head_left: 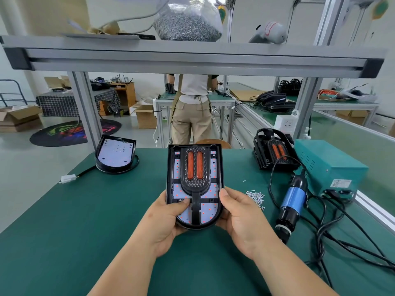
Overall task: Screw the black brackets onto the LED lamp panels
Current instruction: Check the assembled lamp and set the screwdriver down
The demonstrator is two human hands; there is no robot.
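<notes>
From the head camera, we hold the LED lamp panel [211, 194] up between both hands, above the green mat [85, 221]. The left hand [166, 216] grips its left edge, thumb pressed on the lit face. The right hand [241, 212] clasps the right edge, thumb on the rim. The hands sit apart, with the panel's rounded end between them.

The panel's long axis runs straight away from us, and its square end is farthest from the hands. The black bracket [194, 186], with its two orange strips, lies along that same axis on the panel face. We cannot tell whether any screw is in yet.

The loose screws [255, 196] lie just beyond the right hand, and the electric screwdriver [291, 201] rests further right, beside the teal power box [329, 167]. We judge the right hand the nearer one for both, so the left would have to keep the panel. A second panel [116, 155] stands well off beyond the left hand.
</notes>
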